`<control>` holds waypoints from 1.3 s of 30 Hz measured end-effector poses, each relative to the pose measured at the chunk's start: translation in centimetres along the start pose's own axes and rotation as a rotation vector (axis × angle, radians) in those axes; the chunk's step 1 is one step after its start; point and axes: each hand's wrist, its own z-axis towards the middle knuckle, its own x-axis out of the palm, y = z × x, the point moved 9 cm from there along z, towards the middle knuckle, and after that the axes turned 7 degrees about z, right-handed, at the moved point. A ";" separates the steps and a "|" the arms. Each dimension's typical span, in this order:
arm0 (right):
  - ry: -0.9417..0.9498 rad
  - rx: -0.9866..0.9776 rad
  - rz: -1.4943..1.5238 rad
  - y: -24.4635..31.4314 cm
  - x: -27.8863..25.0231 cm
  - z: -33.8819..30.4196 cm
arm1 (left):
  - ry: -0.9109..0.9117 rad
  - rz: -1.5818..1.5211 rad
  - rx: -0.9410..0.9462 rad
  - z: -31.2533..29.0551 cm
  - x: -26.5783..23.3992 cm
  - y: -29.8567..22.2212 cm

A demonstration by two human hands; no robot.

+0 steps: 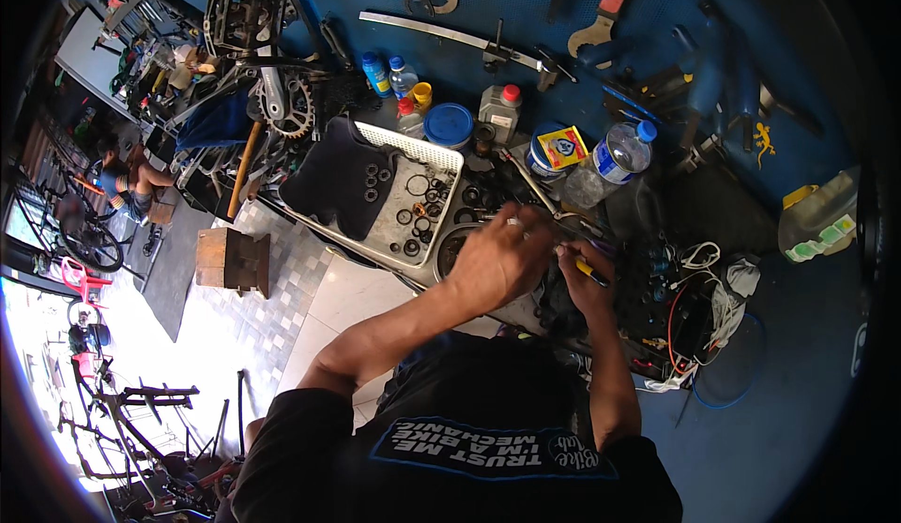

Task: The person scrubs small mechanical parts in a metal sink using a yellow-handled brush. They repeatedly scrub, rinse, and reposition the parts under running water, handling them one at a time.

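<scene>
Over the cluttered workbench, my left hand (502, 253) is closed, back of the hand up, with its fingertips near 590 hidden beside the other hand; what it grips, if anything, cannot be made out. Close against it, my right hand (584, 284) is closed around a slim tool with a yellow-and-black handle (590, 272). The tool's working end is hidden between my fingers. Just left of my hands sits a white plastic tray (452, 199) holding a dark cloth (328, 181), several bearings (372, 181) and black rings. A round bowl (444, 258) stands partly behind my left wrist.
A blue-lidded tub (449, 126), a grey bottle with a red cap (500, 110) and a large clear bottle (619, 159) stand along the back. Tools hang on the blue wall (526, 2). Tangled cables (709, 288) lie at right. A wooden box (231, 260) and a seated person (131, 181) are at left.
</scene>
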 end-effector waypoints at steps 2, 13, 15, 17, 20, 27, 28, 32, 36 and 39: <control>0.001 -0.082 -0.037 0.8 0.0 -0.2 | -0.080 -0.084 0.071 -2.5 3.0 0.8; 0.005 0.132 -0.082 0.3 -0.7 -1.0 | 0.157 0.370 -0.772 -8.9 -1.7 29.3; 0.010 0.104 -0.012 0.6 0.0 -0.8 | 0.270 0.537 -0.925 -13.8 -3.4 36.3; 0.039 0.079 -0.039 0.6 0.3 -0.5 | 0.369 0.582 -0.971 -15.9 -3.6 38.8; 0.090 0.077 -0.109 0.9 0.7 0.1 | 0.306 0.503 -0.829 -15.6 -2.5 38.1; 0.113 0.014 -0.148 0.9 1.2 0.7 | 0.330 -0.088 -0.386 -6.5 4.8 17.8; 0.127 -0.001 -0.149 1.2 1.3 0.8 | 0.347 0.036 -0.205 -6.1 5.9 15.5; 0.151 -0.041 -0.127 1.3 1.2 0.7 | 0.410 0.224 0.038 -6.9 8.9 12.0; 0.154 0.004 -0.098 0.4 1.0 0.4 | 0.713 0.173 -0.054 -9.1 12.8 10.9; 0.154 -0.017 -0.085 0.7 1.2 0.2 | 0.759 0.151 -0.063 -10.6 14.7 9.5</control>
